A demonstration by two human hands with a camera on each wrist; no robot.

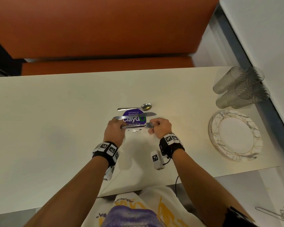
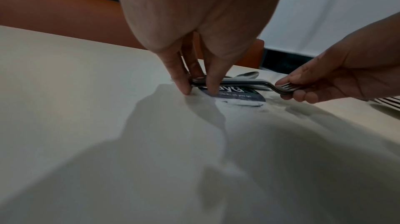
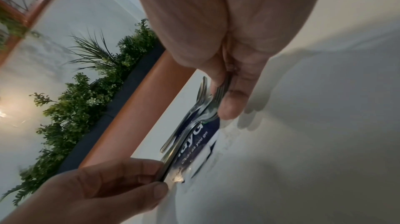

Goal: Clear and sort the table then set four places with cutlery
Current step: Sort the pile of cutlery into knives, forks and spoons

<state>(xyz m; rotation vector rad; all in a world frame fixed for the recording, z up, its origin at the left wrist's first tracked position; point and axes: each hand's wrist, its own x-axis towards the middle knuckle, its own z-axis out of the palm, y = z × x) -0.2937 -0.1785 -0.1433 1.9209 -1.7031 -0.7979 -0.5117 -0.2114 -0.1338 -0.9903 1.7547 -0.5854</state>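
Note:
A bunch of steel forks (image 1: 134, 126) lies crosswise at the middle of the white table (image 1: 56, 120), just over a round purple sticker (image 1: 134, 119). My left hand (image 1: 116, 128) pinches the forks' handle ends (image 2: 201, 80). My right hand (image 1: 159, 126) pinches the tines (image 2: 285, 87), also seen in the right wrist view as tines (image 3: 213, 101) between thumb and fingers. A table knife (image 1: 134, 115) lies just beyond the forks, and a spoon (image 1: 135, 107) lies beyond that, both apart from my hands.
A stack of marbled plates (image 1: 235, 135) sits at the table's right end. Several clear tumblers (image 1: 239, 87) lie on their sides behind the plates. An orange bench (image 1: 105, 30) runs along the far side. A white wall edge (image 1: 261, 38) borders the right.

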